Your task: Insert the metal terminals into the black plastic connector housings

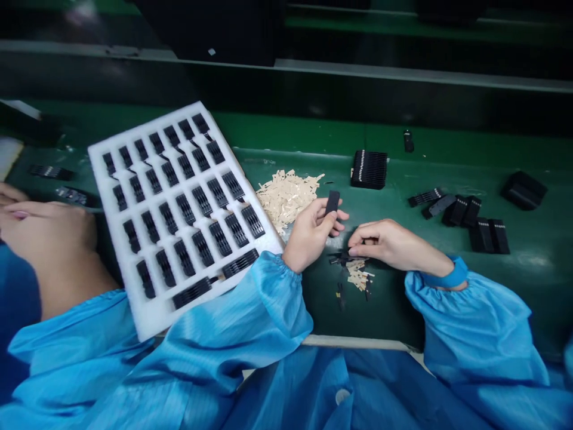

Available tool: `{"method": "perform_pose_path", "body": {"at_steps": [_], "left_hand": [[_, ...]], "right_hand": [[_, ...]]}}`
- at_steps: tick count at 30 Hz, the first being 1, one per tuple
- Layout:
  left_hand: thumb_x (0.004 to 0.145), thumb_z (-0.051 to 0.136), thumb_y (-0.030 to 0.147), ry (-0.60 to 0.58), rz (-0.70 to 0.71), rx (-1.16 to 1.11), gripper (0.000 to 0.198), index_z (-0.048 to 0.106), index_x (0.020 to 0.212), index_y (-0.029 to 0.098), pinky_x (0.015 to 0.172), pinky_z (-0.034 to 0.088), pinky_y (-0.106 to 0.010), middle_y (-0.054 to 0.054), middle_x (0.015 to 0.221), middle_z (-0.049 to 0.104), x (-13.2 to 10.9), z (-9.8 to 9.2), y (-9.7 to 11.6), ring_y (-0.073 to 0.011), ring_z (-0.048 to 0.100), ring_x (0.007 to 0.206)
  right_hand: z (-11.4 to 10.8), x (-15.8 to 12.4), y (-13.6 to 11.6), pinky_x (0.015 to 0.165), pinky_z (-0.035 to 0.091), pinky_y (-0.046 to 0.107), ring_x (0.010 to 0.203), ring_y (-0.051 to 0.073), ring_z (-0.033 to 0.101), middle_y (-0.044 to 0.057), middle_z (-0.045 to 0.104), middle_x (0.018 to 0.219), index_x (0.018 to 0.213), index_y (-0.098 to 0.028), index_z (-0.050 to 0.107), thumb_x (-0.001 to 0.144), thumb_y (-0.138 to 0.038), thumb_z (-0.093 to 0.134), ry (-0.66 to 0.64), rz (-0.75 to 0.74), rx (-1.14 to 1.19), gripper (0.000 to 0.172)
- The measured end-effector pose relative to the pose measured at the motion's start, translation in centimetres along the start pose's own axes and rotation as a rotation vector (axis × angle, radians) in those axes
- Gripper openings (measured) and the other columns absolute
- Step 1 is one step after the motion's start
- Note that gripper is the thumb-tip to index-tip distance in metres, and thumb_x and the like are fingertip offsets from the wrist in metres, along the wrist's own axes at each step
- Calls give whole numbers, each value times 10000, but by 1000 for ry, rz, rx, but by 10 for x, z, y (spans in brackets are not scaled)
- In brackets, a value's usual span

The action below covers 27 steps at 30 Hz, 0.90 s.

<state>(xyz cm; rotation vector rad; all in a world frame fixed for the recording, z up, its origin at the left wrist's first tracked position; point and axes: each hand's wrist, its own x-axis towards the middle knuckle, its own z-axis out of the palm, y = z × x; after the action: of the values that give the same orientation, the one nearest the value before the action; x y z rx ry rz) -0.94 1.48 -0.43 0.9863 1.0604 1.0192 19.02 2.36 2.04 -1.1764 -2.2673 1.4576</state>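
Note:
My left hand holds a small flat black plastic piece upright between thumb and fingers. To its right, my right hand has its fingertips pinched together just over a little heap of thin black strips. Whether one of those strips is in the pinch is hidden by the fingers. Below the fingertips lies a small cluster of beige paper-like pieces, with a few dark slivers beside it. A larger pile of beige pieces spreads on the green bench behind my left hand.
A white foam tray filled with rows of black parts lies slanted at left. Black parts stand in a stack, with several others and a black block farther right. Another person's hands are at far left.

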Motion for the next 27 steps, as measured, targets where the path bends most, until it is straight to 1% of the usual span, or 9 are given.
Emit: {"method": "perform_pose_path", "body": {"at_steps": [3,6,8,9,12,16,19,24,27], "left_hand": [[952,533,209,22,-6,47,152,556,1089,146,533,486,-191,-19,858,653,0,-1,-1,-76,600,632],[970,531,296,11,-42,120,159,550,1070,174,446,391,-191,49,664,533,-3,-1,2,-72,507,511],[968,549,381,-15,-58,195,197,560,968,184,433,341,-205,69,577,467,-5,-1,5,-71,442,462],[956,567,423,-22,-62,229,248,547,882,188,434,319,-212,70,551,449,-6,-1,6,-70,419,452],[914,607,512,-28,-71,286,398,470,713,197,442,267,-231,65,522,423,-8,-1,7,-69,380,455],[905,602,528,-58,-91,297,411,467,701,199,457,251,-238,66,510,417,-8,0,8,-75,371,459],[910,596,503,-79,-100,264,391,435,710,208,471,268,-238,72,501,422,-7,-1,8,-78,374,454],[917,592,387,36,97,476,314,447,709,200,568,302,-253,45,597,449,-5,-5,7,-109,430,582],[912,599,363,58,159,630,292,472,707,198,609,310,-263,36,628,469,-6,-7,6,-126,454,625]], "right_hand": [[-4,-1,1,618,446,274,699,157,615,33,709,847,835,-216,784,892,-443,685,14,45,129,254],[-1,0,0,505,393,264,536,116,529,28,711,785,872,-200,753,914,-473,648,80,125,258,296],[4,1,1,465,369,263,484,107,485,22,710,762,933,-203,717,939,-473,614,238,139,278,289],[7,2,1,491,401,270,521,121,520,27,711,777,957,-208,707,941,-457,617,346,108,228,265],[18,5,5,663,498,321,713,180,626,52,712,849,997,-228,711,957,-358,610,560,-54,-82,169],[29,5,13,835,524,384,916,233,674,84,736,1014,1050,-258,723,974,-246,560,591,-256,-347,180],[30,4,13,887,520,413,950,248,675,80,737,1043,1071,-280,728,966,-245,580,613,-285,-368,184],[21,7,2,669,501,349,749,185,590,81,666,1082,1240,-255,649,955,-340,620,596,-165,-71,299],[18,9,-1,606,447,317,710,164,565,66,652,1001,1056,-227,691,987,-352,561,555,-106,7,193]]}}
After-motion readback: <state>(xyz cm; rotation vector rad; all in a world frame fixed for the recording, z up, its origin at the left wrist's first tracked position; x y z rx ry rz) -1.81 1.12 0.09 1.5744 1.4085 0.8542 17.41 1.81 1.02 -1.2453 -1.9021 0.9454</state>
